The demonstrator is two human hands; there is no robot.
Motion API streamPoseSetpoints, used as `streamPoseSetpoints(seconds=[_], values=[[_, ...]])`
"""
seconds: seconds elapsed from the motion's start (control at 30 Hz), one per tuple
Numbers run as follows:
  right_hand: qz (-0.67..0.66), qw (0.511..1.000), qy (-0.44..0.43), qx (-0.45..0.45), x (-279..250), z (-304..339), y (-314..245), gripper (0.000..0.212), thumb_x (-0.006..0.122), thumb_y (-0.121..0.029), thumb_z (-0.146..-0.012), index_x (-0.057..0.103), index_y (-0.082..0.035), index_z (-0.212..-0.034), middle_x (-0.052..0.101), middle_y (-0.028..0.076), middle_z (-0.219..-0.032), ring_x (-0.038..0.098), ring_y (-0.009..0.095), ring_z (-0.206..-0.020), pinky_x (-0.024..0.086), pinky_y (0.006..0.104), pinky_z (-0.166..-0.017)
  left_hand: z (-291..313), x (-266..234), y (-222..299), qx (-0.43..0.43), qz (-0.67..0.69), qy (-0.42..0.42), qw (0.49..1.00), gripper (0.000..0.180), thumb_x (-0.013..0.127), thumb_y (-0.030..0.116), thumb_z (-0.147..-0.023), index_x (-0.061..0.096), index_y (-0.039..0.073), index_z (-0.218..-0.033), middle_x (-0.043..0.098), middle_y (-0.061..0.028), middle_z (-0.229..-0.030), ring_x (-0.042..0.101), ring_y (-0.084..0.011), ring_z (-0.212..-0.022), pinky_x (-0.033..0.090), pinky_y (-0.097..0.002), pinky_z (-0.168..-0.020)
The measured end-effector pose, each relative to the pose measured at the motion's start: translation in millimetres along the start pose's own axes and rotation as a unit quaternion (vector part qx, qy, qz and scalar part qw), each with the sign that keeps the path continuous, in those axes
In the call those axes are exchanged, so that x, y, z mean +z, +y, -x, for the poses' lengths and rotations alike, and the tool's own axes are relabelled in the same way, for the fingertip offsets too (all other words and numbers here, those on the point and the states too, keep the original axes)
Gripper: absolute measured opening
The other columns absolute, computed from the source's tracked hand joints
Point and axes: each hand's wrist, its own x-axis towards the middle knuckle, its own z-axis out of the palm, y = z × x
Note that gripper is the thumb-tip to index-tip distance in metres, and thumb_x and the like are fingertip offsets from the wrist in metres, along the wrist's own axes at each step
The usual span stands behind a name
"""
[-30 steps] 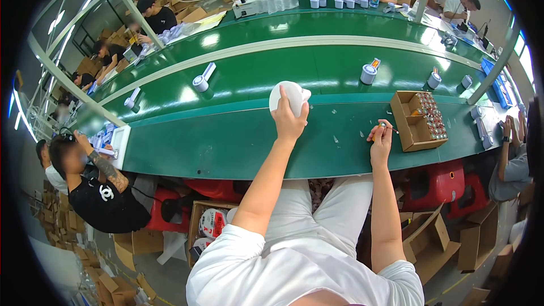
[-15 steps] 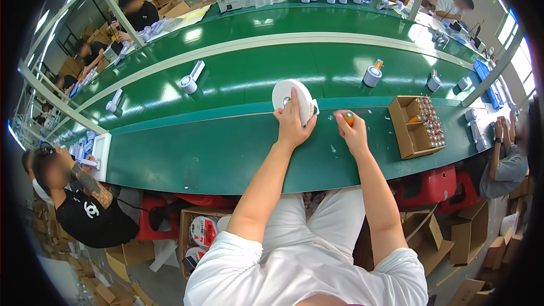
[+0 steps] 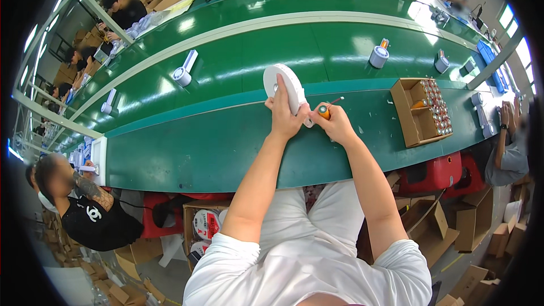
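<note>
My left hand grips a white round device and holds it on edge above the green bench. My right hand holds a small orange-tipped cylinder right beside the lower edge of the white device, with a thin wire sticking out past it. Both hands meet in the middle of the bench, in front of my white-shirted body.
An open cardboard box of small cylinders sits at right. Similar white devices and one with an orange part lie on the green belt. A person in black sits at left, another person at right. Red stools and cartons stand under the bench.
My right hand moved left from near the cardboard box to the white device, carrying the small cylinder. My left hand drew the device closer and turned it on edge.
</note>
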Motion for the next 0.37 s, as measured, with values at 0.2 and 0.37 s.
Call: streamPoseSetpoints(seconds=[0.2, 0.37], values=[[-0.329, 0.942, 0.044, 0.051, -8.5, -6.3, 12.4, 0.021, 0.062, -0.012, -0.092, 0.057, 0.000, -0.109, 0.055, 0.003, -0.086, 0.055, 0.010, -0.074, 0.045, 0.0241, -0.057, 1.4, 3.4, -8.0, 0.004, -0.038, -0.003, 0.999, 0.098, 0.063, 0.024, -0.075, 0.010, -0.004, -0.153, 0.051, -0.0207, -0.131, 0.050, -0.0308, -0.116, 0.023, -0.0428, -0.089], [-0.287, 0.956, 0.058, -0.030, -5.8, -6.8, 28.7, 0.041, 0.064, -0.013, -0.090, 0.054, -0.001, -0.128, 0.053, 0.009, -0.103, 0.061, 0.014, -0.090, 0.058, 0.0269, -0.069, 2.5, 8.5, -5.3, 0.026, -0.108, -0.037, 0.993, 0.100, 0.063, 0.024, -0.074, 0.008, -0.003, -0.153, 0.051, -0.0219, -0.130, 0.050, -0.0319, -0.117, 0.025, -0.0436, -0.088]])
